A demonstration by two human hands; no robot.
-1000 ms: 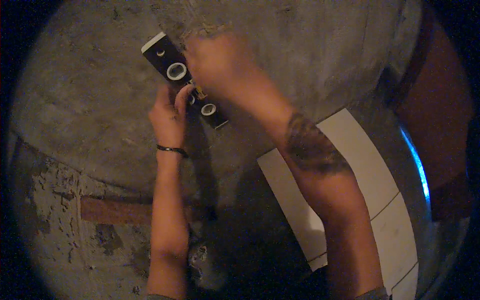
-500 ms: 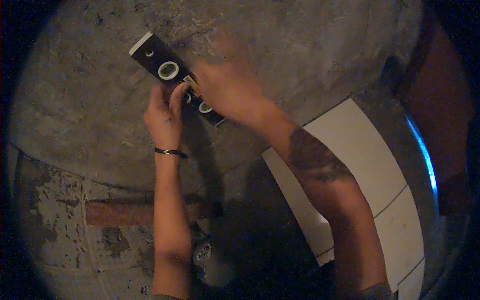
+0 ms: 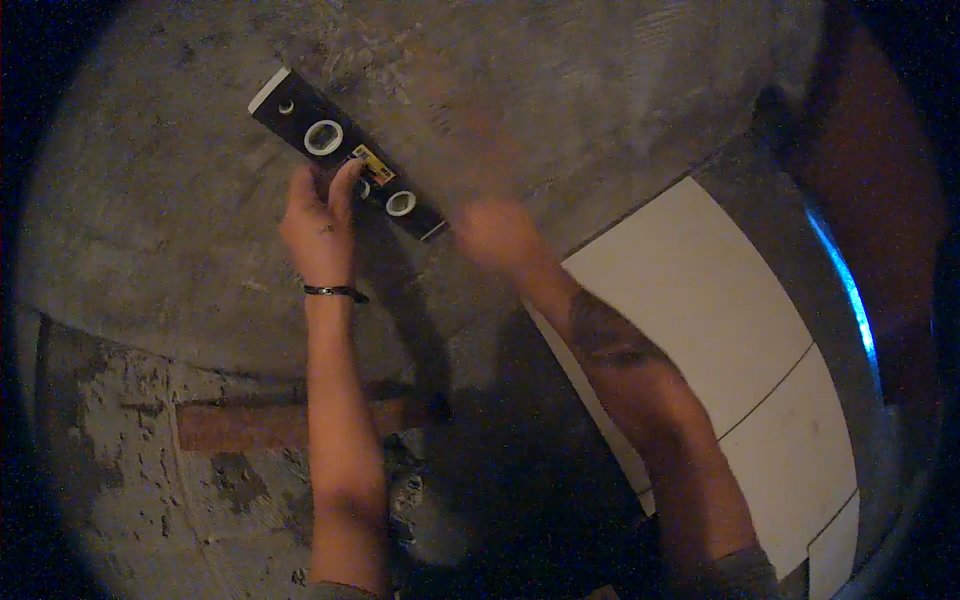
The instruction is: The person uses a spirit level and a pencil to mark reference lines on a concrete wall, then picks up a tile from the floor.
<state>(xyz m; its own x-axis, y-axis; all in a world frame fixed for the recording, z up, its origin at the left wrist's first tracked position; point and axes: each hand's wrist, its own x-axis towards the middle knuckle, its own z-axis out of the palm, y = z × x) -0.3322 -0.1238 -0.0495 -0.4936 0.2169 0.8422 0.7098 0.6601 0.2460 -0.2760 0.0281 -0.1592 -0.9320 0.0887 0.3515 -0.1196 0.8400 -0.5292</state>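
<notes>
A dark spirit level with pale round vial rings and a yellow label lies slanted across the rough grey cement surface, its pale upper end to the left. My left hand grips its lower edge near the middle, the thumb on the front face beside the label; the other fingers are partly hidden. Just beyond the level's lower right end is my right hand, apart from it. Motion smears its fingers, so whether it holds anything cannot be made out.
White tiles with dark joints cover the right side, below my right forearm. At lower left, a reddish-brown strip crosses a patchy, pitted surface. A bright blue streak of light shows at far right. Deep shadow lies between my forearms.
My right hand has moved from over the middle of the level, down and right past its end, uncovering the yellow label. My left hand keeps its grip; the level sits slightly further left in view.
</notes>
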